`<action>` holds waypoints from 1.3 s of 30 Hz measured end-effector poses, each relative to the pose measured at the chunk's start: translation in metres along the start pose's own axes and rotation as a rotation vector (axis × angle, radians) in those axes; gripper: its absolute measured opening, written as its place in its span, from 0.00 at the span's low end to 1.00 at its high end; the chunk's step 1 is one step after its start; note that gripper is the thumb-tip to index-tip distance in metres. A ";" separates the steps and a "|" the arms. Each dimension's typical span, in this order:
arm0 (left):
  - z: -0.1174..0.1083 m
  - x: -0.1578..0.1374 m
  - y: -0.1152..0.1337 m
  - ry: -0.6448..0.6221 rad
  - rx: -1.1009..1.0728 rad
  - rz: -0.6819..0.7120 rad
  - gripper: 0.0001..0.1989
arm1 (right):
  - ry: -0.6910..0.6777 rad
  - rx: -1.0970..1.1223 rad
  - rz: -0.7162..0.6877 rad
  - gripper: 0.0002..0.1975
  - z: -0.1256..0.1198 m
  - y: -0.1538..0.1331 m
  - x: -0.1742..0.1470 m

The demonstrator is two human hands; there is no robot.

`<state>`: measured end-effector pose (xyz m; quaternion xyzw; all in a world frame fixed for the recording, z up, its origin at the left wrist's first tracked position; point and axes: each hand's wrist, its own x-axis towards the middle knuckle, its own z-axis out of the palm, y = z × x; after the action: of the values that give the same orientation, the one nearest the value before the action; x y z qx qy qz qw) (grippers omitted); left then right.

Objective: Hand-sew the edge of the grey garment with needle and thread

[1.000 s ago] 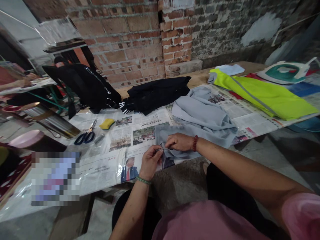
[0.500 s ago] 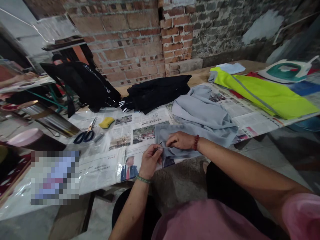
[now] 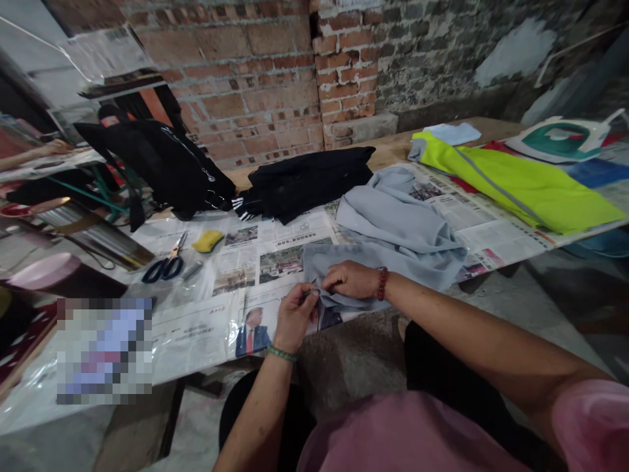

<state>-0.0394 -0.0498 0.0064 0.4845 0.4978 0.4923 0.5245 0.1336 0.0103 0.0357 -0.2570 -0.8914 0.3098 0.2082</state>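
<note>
Near the frame's centre, the left hand [image 3: 295,316] pinches grey fabric [image 3: 400,226]; the right hand [image 3: 352,279] curls over it, grip hidden.

A soft, light-grey cloth of thin, matte fabric [image 3: 400,213] lies crumpled on the newspaper-covered table [image 3: 196,321], reaching its near edge. It falls into 2 parts: a loosely heaped, rounded mass with deep creases on the far side, and a flatter panel spread on the near left. The panel's near-left edge is puckered, gathered up and pinched in the left hand [image 3: 295,318].
</note>
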 end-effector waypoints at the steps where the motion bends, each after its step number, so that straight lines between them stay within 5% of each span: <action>1: 0.000 0.000 0.000 -0.001 -0.002 -0.001 0.10 | 0.000 -0.006 0.004 0.10 0.000 -0.001 0.000; 27: 0.001 -0.005 0.002 0.007 0.086 0.021 0.09 | 0.113 -0.080 0.008 0.09 0.013 -0.010 -0.001; 39: 0.003 -0.010 0.004 0.000 0.070 0.000 0.08 | 0.135 0.605 0.423 0.10 0.016 -0.009 -0.001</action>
<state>-0.0366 -0.0596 0.0115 0.5026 0.5145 0.4746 0.5073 0.1231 -0.0037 0.0296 -0.3821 -0.6710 0.5778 0.2644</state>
